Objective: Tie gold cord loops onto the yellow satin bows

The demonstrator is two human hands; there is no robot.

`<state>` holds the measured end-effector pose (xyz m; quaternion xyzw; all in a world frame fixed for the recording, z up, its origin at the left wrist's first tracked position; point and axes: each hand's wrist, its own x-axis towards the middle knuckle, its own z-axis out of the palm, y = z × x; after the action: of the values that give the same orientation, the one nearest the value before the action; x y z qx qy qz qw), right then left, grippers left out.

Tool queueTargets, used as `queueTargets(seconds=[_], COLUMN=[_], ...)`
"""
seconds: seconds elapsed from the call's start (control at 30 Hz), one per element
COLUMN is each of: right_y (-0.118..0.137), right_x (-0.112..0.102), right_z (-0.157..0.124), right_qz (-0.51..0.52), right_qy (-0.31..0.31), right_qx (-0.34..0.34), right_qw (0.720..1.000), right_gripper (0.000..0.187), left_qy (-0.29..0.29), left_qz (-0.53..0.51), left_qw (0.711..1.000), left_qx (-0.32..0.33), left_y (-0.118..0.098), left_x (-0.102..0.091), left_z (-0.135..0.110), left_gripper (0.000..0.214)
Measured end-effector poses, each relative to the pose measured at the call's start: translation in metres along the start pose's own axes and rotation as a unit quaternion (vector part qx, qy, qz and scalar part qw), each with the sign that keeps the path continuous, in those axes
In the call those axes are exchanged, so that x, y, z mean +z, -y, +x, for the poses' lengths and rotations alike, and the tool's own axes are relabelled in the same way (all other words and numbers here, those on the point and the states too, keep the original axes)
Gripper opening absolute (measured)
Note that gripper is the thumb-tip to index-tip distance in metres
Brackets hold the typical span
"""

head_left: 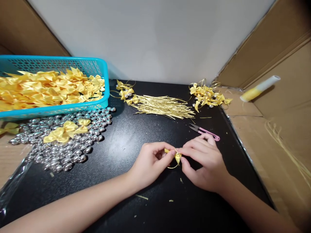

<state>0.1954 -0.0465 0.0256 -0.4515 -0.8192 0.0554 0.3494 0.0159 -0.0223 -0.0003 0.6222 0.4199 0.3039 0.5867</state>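
Observation:
My left hand (150, 163) and my right hand (205, 163) meet over the black table top (126, 136), both pinched on one small yellow ribbon bow (177, 156). A thin gold thread loops below the bow. Pink thread snips (205, 131) lie just beyond my right hand. A bundle of gold threads (162, 106) lies further back in the middle.
A blue basket (73, 108) full of yellow bows stands at the back left. Silver beads (73, 145) with a few bows on them spread in front of it. Tied bows (209, 95) are piled back right. Cardboard walls and a white-yellow tube (259, 88) stand at the right.

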Motion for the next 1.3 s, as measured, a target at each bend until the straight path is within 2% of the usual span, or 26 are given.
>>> queueTargets(seconds=[0.13,0.23,0.3,0.43,0.5,0.63,0.83,1.07,1.2,1.3], right_y=[-0.009,-0.020,-0.025,-0.027,-0.026,-0.025,-0.019,-0.007,-0.002,-0.001], right_x=[-0.006,-0.009,-0.009,-0.005,-0.004,-0.004,-0.005,-0.010,-0.009,-0.007], right_z=[0.004,0.007,0.008,0.008,0.008,0.008,0.006,0.003,0.002,0.001], right_qz=[0.034,0.075,0.130,0.184,0.180,0.179,0.076,-0.063,-0.117,-0.133], right_qy=[-0.004,-0.026,0.005,0.106,0.111,0.079,0.018,0.012,0.007,-0.004], right_qx=[-0.013,0.030,0.058,0.005,-0.017,-0.022,-0.027,-0.043,-0.050,-0.052], right_qw=[0.999,0.996,0.990,0.977,0.977,0.980,0.997,0.997,0.992,0.990], right_gripper=[0.015,0.015,0.015,0.010,0.007,0.006,0.009,0.014,0.016,0.013], left_qy=[0.014,0.046,0.067,0.088,0.095,0.098,0.077,0.069,0.054,0.036], left_qz=[0.013,0.022,0.032,0.039,0.033,0.019,-0.021,-0.065,-0.076,-0.083], left_qw=[1.000,0.999,0.997,0.995,0.995,0.995,0.997,0.995,0.995,0.995], left_qx=[0.006,0.012,0.018,0.029,0.024,0.003,-0.021,-0.033,-0.042,-0.043], left_y=[0.000,0.000,-0.001,-0.002,-0.003,-0.003,-0.002,-0.007,-0.007,-0.005], left_x=[-0.002,-0.004,-0.005,-0.006,-0.007,-0.007,-0.006,-0.006,-0.005,-0.004], left_z=[-0.001,0.000,0.000,0.001,0.001,0.001,0.001,0.001,0.001,0.001], left_gripper=[0.022,0.024,0.024,0.024,0.024,0.028,0.029,0.020,0.026,0.021])
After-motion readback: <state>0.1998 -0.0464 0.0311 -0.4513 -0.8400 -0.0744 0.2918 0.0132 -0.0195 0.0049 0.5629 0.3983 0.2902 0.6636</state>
